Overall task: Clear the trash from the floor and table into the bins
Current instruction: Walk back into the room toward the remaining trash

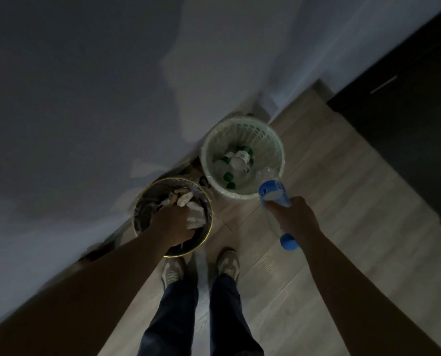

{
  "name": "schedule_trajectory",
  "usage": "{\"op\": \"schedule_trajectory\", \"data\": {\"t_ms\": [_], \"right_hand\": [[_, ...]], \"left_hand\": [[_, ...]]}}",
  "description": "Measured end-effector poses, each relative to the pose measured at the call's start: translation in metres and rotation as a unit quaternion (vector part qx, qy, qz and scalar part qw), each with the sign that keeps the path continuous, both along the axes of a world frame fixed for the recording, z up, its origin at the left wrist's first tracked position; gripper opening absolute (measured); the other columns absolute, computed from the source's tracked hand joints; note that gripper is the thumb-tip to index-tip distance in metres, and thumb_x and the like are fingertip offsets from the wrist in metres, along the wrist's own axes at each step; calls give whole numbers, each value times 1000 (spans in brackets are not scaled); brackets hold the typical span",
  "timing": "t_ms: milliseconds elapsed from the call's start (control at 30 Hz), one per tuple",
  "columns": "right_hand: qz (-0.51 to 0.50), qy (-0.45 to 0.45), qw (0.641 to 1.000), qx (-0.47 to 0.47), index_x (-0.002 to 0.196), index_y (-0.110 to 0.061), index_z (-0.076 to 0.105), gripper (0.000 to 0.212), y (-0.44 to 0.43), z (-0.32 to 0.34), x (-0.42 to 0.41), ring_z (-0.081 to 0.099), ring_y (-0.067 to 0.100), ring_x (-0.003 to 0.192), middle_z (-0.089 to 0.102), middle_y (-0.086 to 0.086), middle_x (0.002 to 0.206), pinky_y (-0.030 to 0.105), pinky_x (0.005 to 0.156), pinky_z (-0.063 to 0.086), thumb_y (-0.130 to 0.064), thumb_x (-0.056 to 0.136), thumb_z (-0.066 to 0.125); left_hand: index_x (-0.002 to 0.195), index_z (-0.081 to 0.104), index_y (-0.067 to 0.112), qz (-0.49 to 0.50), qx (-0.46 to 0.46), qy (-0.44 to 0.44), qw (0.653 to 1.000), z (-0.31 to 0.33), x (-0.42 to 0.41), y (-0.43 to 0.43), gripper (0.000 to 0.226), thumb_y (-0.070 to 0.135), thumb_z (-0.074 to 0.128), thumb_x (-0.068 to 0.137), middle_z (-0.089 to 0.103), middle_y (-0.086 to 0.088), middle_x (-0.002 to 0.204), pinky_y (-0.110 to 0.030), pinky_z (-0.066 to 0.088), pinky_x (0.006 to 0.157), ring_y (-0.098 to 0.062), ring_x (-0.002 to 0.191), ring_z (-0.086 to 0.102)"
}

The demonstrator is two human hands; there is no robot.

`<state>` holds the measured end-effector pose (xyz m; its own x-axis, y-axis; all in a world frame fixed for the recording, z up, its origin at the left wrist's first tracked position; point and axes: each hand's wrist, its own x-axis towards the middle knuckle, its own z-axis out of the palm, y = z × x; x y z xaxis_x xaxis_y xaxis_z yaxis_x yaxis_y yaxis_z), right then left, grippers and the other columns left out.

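Two bins stand against the wall. The dark bin [207, 236] with a yellow rim, on the left, holds crumpled paper. My left hand [171, 223] is over it and grips a wad of white paper [196, 217]. The pale green basket bin [242, 129] to the right holds several plastic bottles with green caps. My right hand [295, 218] grips a clear plastic bottle [273, 192] with a blue label and a blue cap. The bottle's base points at the basket's near rim and its cap points back toward me.
A pale wall [86, 98] fills the upper left. The wooden floor [329, 201] runs to the right. A dark cabinet or door [419, 98] stands at the far right. My feet in light shoes [228, 263] are just in front of the bins.
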<state>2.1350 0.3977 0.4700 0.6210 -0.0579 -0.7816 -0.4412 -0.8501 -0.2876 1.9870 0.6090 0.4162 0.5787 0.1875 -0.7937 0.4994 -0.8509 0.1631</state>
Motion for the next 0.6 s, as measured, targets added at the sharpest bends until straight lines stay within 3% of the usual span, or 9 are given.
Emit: {"op": "schedule_trajectory", "data": {"t_ms": [67, 200, 267, 333, 467, 600], "right_hand": [[3, 10, 1000, -20, 126, -5, 45, 66, 9, -6, 11, 54, 17, 75, 52, 2, 88, 29, 63, 42, -48, 81, 68], [-3, 0, 1000, 31, 139, -6, 37, 75, 34, -17, 31, 55, 26, 97, 49, 13, 122, 39, 85, 52, -43, 82, 68], [52, -22, 998, 25, 141, -6, 35, 72, 44, -15, 31, 54, 31, 113, 49, 16, 133, 32, 82, 44, -39, 85, 66], [86, -37, 995, 16, 142, -6, 36, 69, 49, -11, 26, 53, 31, 118, 51, 17, 134, 30, 80, 40, -35, 86, 65], [121, -32, 992, 5, 137, -7, 41, 62, 44, 2, 8, 55, 26, 106, 55, 16, 128, 30, 80, 43, -32, 86, 65], [141, -35, 989, -20, 139, -8, 41, 64, 37, 26, -4, 51, 30, 123, 53, 16, 135, 31, 91, 43, -33, 85, 65]], "left_hand": [[115, 54, 13, -24, 3, -13, 1000, 4, 1, -1, 41, 42, 57, 86, 61, -9, 118, -36, 45, 88, -28, 110, 58], [122, 51, 15, -48, -1, -32, 998, 16, 8, 6, 44, 41, 57, 88, 55, -7, 130, -37, 45, 93, -27, 116, 54], [127, 50, 16, -49, 0, -51, 997, 25, 12, 11, 48, 42, 59, 87, 49, -5, 139, -35, 44, 97, -25, 122, 51], [131, 48, 16, -59, 5, -67, 996, 33, 15, 14, 51, 41, 58, 88, 45, -3, 143, -32, 41, 99, -23, 126, 48], [131, 49, 16, -58, 4, -75, 995, 50, 13, 18, 51, 41, 57, 88, 48, -3, 141, -32, 43, 98, -22, 125, 49], [131, 49, 18, -77, 10, -77, 994, 77, 13, 22, 52, 45, 57, 88, 53, -2, 132, -32, 44, 94, -22, 120, 53]]}}
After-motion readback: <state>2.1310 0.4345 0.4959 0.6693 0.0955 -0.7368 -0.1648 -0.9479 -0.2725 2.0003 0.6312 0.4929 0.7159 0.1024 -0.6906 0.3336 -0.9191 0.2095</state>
